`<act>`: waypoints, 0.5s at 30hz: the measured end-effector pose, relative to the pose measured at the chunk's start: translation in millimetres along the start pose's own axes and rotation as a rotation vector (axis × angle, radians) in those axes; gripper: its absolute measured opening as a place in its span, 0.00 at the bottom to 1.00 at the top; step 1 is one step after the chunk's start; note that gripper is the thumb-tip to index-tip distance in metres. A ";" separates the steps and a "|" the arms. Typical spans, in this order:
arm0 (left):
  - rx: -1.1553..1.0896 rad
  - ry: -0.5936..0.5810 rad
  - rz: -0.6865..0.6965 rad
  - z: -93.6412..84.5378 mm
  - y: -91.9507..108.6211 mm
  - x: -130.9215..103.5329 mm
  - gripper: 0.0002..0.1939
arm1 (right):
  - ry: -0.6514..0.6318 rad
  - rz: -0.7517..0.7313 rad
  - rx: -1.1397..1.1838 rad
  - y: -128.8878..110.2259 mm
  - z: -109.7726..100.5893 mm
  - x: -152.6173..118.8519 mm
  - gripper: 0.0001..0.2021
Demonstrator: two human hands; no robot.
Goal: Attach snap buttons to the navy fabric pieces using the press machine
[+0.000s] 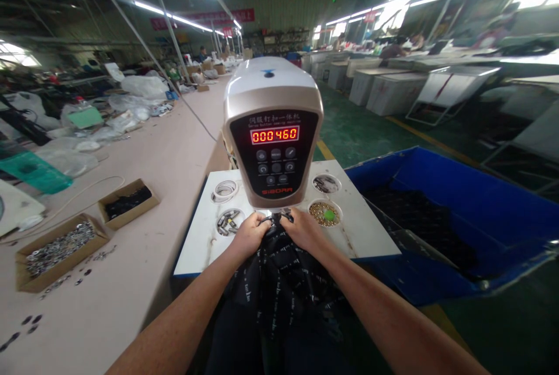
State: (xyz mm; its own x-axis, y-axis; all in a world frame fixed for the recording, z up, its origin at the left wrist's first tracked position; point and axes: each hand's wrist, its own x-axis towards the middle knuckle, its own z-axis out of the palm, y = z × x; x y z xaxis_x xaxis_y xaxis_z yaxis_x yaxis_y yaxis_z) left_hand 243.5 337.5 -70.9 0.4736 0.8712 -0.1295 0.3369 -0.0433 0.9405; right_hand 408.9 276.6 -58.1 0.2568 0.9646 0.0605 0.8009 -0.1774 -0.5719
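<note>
Both of my hands grip the top edge of a black fabric piece with white lettering [279, 270], which hangs down over my lap. My left hand [252, 232] pinches it on the left, under the machine head. On the right, my right hand [303, 229] is closed on the same fabric. Right above them stands a white and gold button machine [275, 95] with a red display reading 000460. The fabric edge meets the machine's lower tip between my hands; the exact contact point is hidden.
The white machine table [196, 247] has round wells with metal parts and gold studs [318, 212]. At left, a long table [126, 270] carries a cardboard box of metal snaps [61, 250] and a box of black pieces [128, 203]. A blue bin [419, 171] with dark fabric stands right.
</note>
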 end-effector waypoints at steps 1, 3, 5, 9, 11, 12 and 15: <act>0.002 0.002 0.002 0.0 -0.2 -0.1 0.12 | 0.002 0.002 -0.004 0.1 0.2 -0.1 0.15; 0.010 0.010 0.004 0.1 -0.8 -0.6 0.13 | 0.006 0.004 -0.007 0.4 0.9 0.0 0.15; 0.023 0.020 0.005 0.3 -1.3 -1.0 0.13 | 0.007 0.004 -0.003 0.8 1.8 0.3 0.16; 0.065 0.033 -0.001 1.0 2.9 -1.3 0.14 | 0.020 0.020 0.029 1.2 3.8 0.6 0.17; 0.096 0.047 0.007 0.1 9.2 -4.3 0.15 | 0.039 0.013 0.088 1.4 3.7 0.1 0.17; 0.118 0.064 0.015 -1.4 12.7 -8.1 0.17 | 0.046 -0.006 0.132 1.9 2.9 -0.5 0.17; 0.290 0.186 0.092 -14.8 17.2 -33.8 0.23 | 0.058 -0.065 0.260 7.1 -5.2 -4.1 0.14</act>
State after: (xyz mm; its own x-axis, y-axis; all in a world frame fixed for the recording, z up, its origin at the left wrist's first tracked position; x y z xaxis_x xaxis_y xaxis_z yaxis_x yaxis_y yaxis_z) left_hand 221.3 314.5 -45.7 0.3649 0.9303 0.0362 0.5295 -0.2393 0.8138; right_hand 416.4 270.3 -58.2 0.2456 0.9582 0.1468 0.6528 -0.0516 -0.7557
